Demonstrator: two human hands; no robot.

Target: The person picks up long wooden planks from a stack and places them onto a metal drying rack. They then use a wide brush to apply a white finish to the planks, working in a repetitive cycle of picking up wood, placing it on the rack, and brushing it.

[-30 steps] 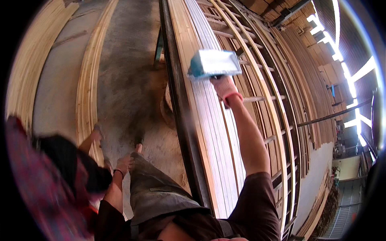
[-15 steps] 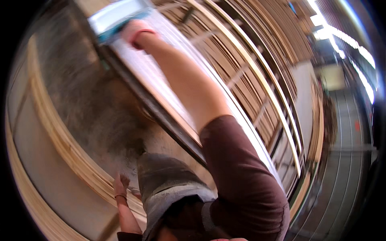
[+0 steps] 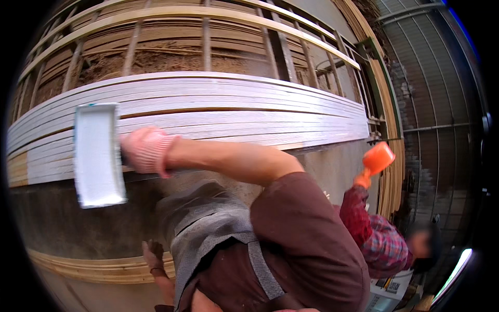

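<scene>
My right hand (image 3: 148, 151), in a pink knit glove, is closed at the side of a wide rectangular paint applicator (image 3: 99, 156). Its broad face is white and wet-looking, with traces of teal along the edge. The applicator overlaps the left part of a row of long, white-coated boards (image 3: 234, 99) and sticks out past their near edge; I cannot tell whether it touches them. My fingers are mostly hidden behind the glove's back. Low on the left, my left hand (image 3: 153, 255) hangs beside my apron with fingers apart and nothing in it, near pale wood strips (image 3: 93, 268).
Beyond the white boards, a slatted wooden rack (image 3: 208, 36) stands over stacked brown boards. At the right, a co-worker in a checked sleeve (image 3: 382, 244) raises an orange scoop (image 3: 378, 157). A ribbed metal wall (image 3: 426, 93) stands behind.
My view has turned, so the boards now run across it. The applicator has swung nearer, its white face toward me. The co-worker with the orange scoop has come into view.
</scene>
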